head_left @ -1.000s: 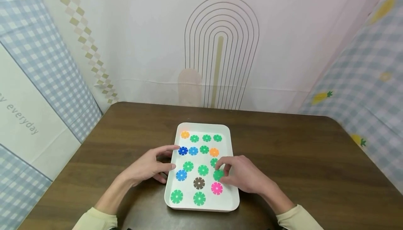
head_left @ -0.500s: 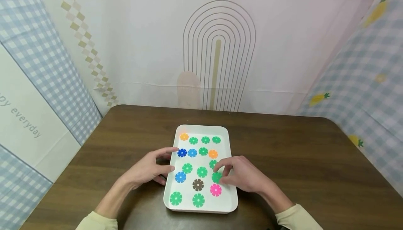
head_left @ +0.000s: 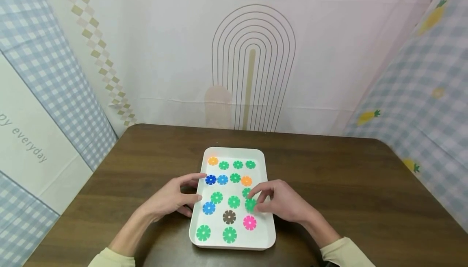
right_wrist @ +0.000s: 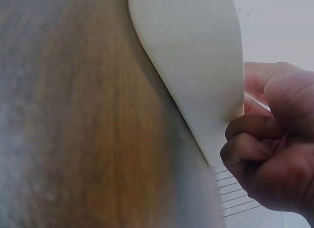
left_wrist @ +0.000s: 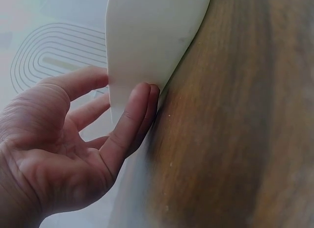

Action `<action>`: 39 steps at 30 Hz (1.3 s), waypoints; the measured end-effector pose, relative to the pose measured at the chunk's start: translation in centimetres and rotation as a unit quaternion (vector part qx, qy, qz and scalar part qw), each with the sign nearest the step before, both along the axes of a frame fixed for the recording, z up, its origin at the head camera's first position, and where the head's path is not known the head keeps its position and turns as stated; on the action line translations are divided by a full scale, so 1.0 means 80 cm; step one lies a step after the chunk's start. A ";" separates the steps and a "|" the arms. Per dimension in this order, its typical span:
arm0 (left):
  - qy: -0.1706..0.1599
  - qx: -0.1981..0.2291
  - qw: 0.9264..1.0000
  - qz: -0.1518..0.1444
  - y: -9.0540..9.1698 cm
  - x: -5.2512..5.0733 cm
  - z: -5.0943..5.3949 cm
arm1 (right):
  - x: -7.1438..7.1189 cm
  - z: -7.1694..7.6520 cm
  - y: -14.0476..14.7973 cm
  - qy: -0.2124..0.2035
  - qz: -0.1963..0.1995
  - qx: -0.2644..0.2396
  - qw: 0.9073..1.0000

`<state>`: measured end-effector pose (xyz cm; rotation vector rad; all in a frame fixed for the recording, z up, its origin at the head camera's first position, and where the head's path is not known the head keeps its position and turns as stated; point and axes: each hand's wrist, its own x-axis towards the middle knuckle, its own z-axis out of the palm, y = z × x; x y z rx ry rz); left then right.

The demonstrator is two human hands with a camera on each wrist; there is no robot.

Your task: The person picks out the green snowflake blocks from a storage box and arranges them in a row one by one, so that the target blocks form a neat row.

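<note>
A white tray (head_left: 272, 234) on the table holds notched plastic discs, mostly green. My left hand (head_left: 169, 199) grips its left side; in the left wrist view, two fingers (left_wrist: 131, 113) lie against the outer wall while others reach the rim. Over the right side, my right hand (head_left: 283, 202) pinches a green notched disc (head_left: 250, 205) between thumb and index finger. Another green disc (head_left: 245, 192) lies just beyond it, partly behind the index finger, and a pink disc (head_left: 250, 222) lies nearer. The tray wall hides the right fingertips and held disc in the right wrist view.
A dark wooden table (head_left: 329, 169) extends around the tray. Inside it also lie a brown disc (head_left: 229, 217), a dark blue disc (head_left: 211, 179), light blue ones and two orange ones. A patterned cloth backdrop (head_left: 168, 55) hangs behind the table, with checked cloth at both sides.
The pinched green disc has shifted slightly away from the pink one and seems a little raised. My left hand stays on the tray's side. The whole head view has drifted slightly.
</note>
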<state>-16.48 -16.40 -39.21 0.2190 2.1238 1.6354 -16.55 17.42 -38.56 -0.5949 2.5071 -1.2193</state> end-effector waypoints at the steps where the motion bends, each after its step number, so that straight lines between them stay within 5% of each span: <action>1: 0.000 0.001 1.000 -0.001 0.000 0.000 0.000 | -0.001 0.001 0.001 -0.006 -0.003 -0.007 1.000; 12: -0.004 0.007 1.000 -0.001 0.000 0.000 0.000 | -0.011 0.011 0.025 -0.007 -0.015 -0.065 0.998; 19: -0.002 0.008 1.000 -0.001 0.000 0.000 -0.001 | -0.022 0.023 0.057 0.000 -0.081 -0.083 0.993; 25: 0.000 0.009 1.000 0.000 0.000 0.002 -0.002 | -0.030 0.018 0.082 0.011 -0.114 -0.049 0.992; 39: 0.002 0.007 1.000 0.000 -0.001 0.000 -0.003 | -0.041 -0.009 0.083 -0.016 -0.083 0.009 0.996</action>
